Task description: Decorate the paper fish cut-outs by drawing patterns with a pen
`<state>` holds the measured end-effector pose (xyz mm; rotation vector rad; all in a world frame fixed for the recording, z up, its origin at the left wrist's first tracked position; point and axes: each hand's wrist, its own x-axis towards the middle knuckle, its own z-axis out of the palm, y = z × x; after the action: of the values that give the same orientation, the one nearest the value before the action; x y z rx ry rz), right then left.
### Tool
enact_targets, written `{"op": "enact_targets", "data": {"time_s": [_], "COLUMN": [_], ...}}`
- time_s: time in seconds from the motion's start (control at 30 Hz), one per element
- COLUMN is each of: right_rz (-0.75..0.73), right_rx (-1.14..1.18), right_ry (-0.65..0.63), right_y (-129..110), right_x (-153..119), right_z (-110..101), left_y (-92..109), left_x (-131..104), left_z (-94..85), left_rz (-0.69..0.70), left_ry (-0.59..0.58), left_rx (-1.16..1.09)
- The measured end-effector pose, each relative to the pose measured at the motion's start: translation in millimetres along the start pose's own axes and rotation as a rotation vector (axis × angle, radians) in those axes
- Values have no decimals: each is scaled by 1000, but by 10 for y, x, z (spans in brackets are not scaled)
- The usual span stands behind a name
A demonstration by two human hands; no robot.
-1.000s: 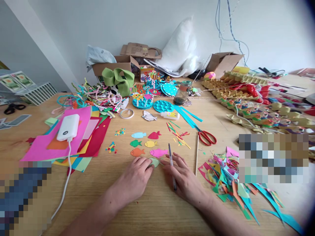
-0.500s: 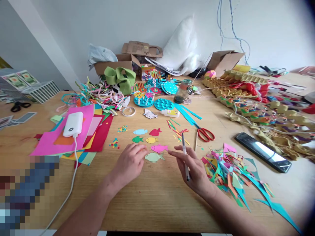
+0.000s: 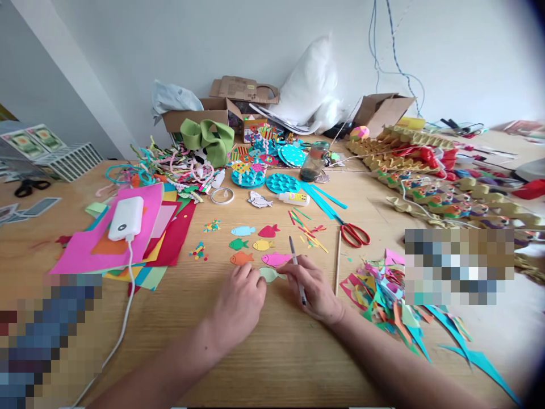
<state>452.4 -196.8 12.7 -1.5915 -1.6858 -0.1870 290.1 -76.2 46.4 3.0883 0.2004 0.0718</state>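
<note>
While the right hand (image 3: 314, 288) grasps the slim clear plastic pen (image 3: 293, 253) and the left hand (image 3: 242, 298), can't tell if gripping, touches the pale green paper fish (image 3: 268, 276) between them, dragging fingers could skew the pink paper fish (image 3: 275, 259) just beyond.

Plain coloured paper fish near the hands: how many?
7. Far row: light blue fish, red fish. Middle: green fish, yellow fish. Nearer: orange fish, pink fish. Nearest: pale green fish, partly covered, between left hand and right hand.
</note>
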Motion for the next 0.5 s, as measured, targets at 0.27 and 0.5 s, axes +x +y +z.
{"op": "enact_targets", "data": {"time_s": [0.27,0.5], "right_rz": [-69,-54], "right_rx": [-39,-25], "right_ry": [-156,-177], "right_y": [67,58], "right_x": [-48,-32], "right_z": [38,33], "left_y": [47,51], "left_x": [-34,-18], "left_z": [251,261], "left_rz": [47,58], "left_ry": [39,38], "left_rx": [25,33]}}
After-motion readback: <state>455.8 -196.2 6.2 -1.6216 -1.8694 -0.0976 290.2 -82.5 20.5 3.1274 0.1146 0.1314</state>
